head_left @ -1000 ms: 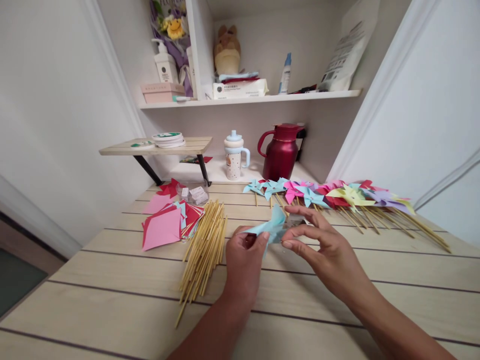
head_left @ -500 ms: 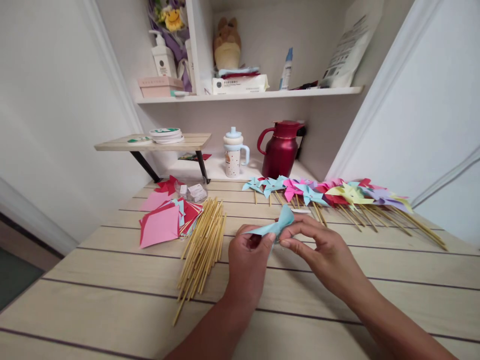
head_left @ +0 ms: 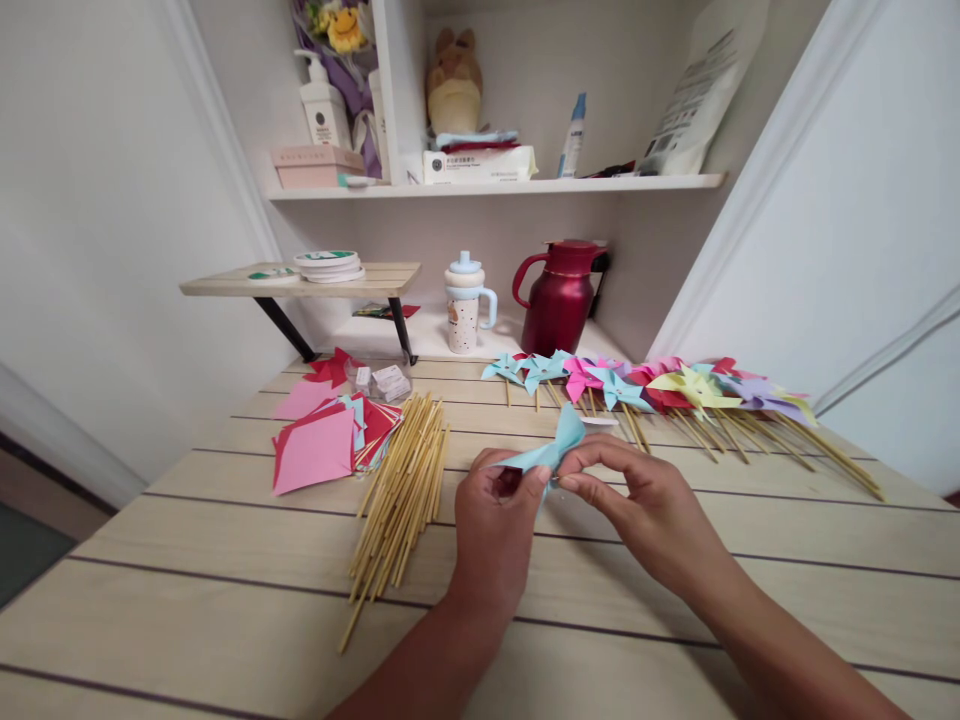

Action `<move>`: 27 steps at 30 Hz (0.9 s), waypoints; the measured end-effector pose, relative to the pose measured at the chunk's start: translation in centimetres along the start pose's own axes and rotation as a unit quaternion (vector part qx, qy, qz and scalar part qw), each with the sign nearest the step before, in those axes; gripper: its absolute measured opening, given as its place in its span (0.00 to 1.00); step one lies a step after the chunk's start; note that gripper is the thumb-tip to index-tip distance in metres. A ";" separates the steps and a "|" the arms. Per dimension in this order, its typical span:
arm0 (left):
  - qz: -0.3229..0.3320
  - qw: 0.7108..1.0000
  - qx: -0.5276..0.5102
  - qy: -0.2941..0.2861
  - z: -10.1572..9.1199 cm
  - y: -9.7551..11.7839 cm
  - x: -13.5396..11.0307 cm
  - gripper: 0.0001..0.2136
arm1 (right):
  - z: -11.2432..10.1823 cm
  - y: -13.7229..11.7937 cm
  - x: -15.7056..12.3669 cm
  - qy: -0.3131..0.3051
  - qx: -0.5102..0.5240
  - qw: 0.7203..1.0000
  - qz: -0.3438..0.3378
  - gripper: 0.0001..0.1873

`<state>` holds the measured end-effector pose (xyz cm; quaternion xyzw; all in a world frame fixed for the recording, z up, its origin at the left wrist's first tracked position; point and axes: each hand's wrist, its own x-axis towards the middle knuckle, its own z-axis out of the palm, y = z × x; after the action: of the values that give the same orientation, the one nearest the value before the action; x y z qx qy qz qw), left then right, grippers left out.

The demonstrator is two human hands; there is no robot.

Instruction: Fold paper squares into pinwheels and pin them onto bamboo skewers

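Note:
A light blue paper piece [head_left: 553, 447], partly folded, is held above the wooden table [head_left: 225, 600] between both hands. My left hand [head_left: 495, 525] is closed around its left end, with something dark red showing inside the fingers. My right hand [head_left: 645, 500] pinches its right part between thumb and fingertips. A bundle of bamboo sticks [head_left: 401, 485] lies just left of my left hand. Beyond my right hand lies a row of finished paper pinwheels [head_left: 660, 390] on sticks.
A stack of pink, red and blue paper squares [head_left: 326, 445] sits left of the sticks. At the back stand a small cup with a blue lid [head_left: 466, 305], a red jug [head_left: 559, 298] and a low wooden stand [head_left: 300, 282]. A shelf [head_left: 495, 185] above holds bottles and boxes.
The right hand's fingers have closed from spread to a pinch on the blue paper, and the paper's tip has lifted. The view has shifted slightly.

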<state>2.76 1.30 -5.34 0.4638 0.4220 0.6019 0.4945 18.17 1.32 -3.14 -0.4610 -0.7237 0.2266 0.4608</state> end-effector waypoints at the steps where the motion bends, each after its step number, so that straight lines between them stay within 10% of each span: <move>1: 0.001 1.000 0.000 0.000 0.0 0.0 0.0 0.08 | 0.0 0.0 0.0 0.000 0.002 1.000 0.001 0.07; 27: 0.130 0.985 0.082 0.072 0.5 0.6 -0.5 0.02 | 0.6 -0.9 -0.2 0.030 0.030 0.998 0.049 0.10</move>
<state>3.20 0.74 -4.71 0.5091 0.4408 0.6562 0.3404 17.23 0.75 -2.83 -0.4888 -0.6789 0.2566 0.4840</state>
